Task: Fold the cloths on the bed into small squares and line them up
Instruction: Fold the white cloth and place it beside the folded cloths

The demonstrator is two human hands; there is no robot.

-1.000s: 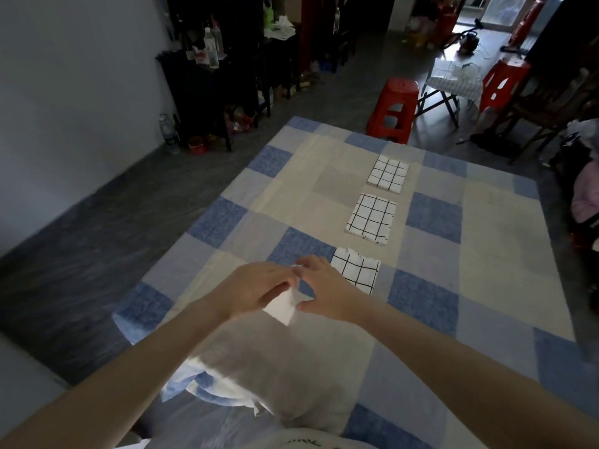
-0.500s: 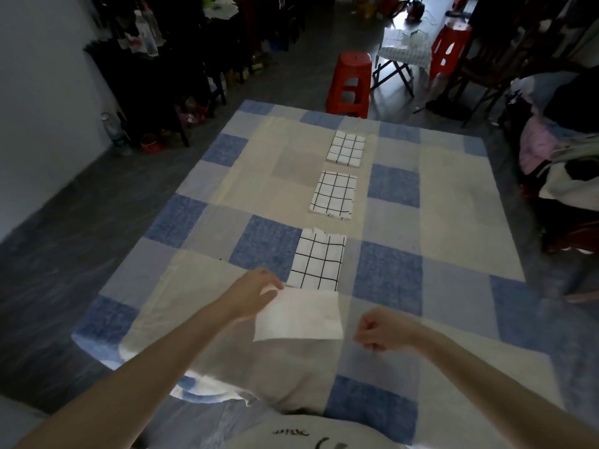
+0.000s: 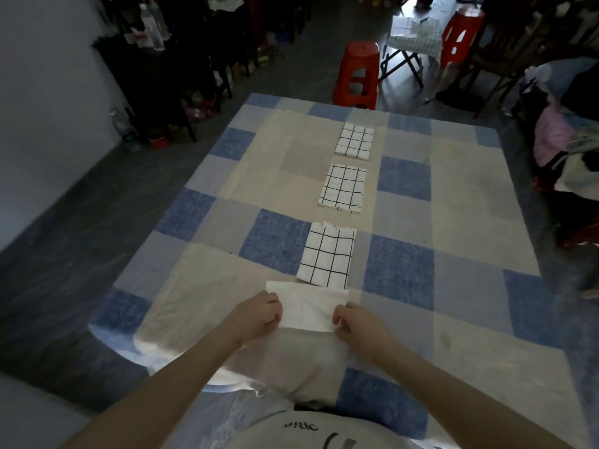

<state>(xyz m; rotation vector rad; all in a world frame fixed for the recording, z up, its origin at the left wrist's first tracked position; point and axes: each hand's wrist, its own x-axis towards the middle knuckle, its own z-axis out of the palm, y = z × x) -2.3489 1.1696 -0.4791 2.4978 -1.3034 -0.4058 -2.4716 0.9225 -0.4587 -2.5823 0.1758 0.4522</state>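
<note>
While pinched, white cloth lies crosswise

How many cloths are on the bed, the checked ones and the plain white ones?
Checked cloths: 3
Plain white cloth: 1, held at its near corners by the left hand and right hand
Total: 4

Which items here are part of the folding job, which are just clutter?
Job:
- plain white cloth, gripped by left hand and right hand
- three folded grid cloths: near, middle, far
- bed

Clutter:
- red stools
- dark shelf with bottles
- clothes pile
</note>
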